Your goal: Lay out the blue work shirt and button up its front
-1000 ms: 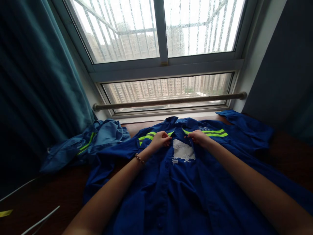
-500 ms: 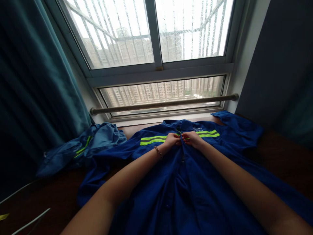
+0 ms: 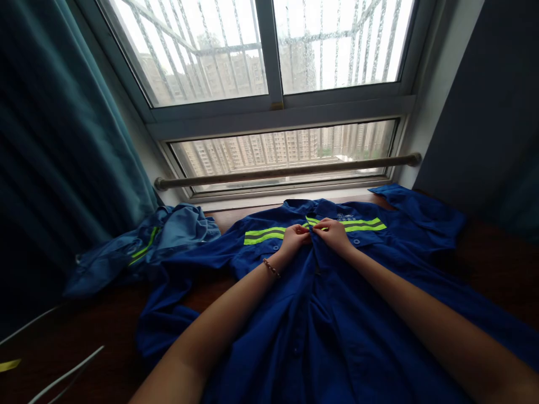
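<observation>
Blue work coveralls with yellow-green reflective chest bands lie spread in front of me, collar toward the window. Both hands meet at the front opening, level with the bands. My left hand, a beaded bracelet at its wrist, pinches the left edge of the opening. On the other edge, just beside it, the fingers of my right hand are closed on the cloth. Whether a button or zip lies between the fingertips is hidden. Below the hands the front placket runs down in folds.
A lighter blue garment with a reflective stripe lies crumpled at the left, against a teal curtain. Behind the coveralls, a metal rail crosses the low window. White cables and a yellow strip are at the lower left.
Both hands stay at the front opening, and the band edges there now lie closer together between them. The view has shifted slightly.
</observation>
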The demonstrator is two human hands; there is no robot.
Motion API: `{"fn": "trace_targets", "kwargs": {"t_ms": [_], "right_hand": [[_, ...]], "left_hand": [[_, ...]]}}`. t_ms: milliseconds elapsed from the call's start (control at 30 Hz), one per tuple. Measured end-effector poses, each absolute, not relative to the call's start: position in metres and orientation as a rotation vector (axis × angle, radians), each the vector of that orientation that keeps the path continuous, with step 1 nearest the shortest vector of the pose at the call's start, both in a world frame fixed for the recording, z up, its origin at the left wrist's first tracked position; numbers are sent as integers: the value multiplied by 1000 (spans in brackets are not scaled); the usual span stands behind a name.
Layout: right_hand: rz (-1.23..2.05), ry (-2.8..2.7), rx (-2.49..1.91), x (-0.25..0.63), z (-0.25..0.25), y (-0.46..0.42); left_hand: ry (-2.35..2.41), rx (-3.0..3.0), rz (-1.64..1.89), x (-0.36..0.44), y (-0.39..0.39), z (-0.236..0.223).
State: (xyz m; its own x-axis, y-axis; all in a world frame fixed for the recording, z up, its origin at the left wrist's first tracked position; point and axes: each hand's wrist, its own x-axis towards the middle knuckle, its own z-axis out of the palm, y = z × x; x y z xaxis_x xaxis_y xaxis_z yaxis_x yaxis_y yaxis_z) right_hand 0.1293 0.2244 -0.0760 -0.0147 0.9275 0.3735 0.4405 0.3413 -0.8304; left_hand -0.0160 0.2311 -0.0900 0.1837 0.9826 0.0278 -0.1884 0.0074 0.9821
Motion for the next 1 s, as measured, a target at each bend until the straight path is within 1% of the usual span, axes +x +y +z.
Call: {"fn": "trace_targets", "kwargs": {"t_ms": [100, 300, 600, 733, 1000], "right_hand": [[321, -1770, -1182, 125, -73, 218], [116, -1858, -1193, 116, -85, 206], [156, -1762, -1193, 116, -92, 207], [226, -1743, -1220, 117, -90, 207], [276, -1763, -1300, 118, -91, 213]], "left_hand": [[933, 1240, 1195, -17, 232, -89], [979, 1284, 1197, -18, 234, -95], [936, 1118, 1175, -17, 231, -92], [910, 1180, 1157, -17, 230, -93], [1029, 1334, 1210, -17, 235, -102]]}}
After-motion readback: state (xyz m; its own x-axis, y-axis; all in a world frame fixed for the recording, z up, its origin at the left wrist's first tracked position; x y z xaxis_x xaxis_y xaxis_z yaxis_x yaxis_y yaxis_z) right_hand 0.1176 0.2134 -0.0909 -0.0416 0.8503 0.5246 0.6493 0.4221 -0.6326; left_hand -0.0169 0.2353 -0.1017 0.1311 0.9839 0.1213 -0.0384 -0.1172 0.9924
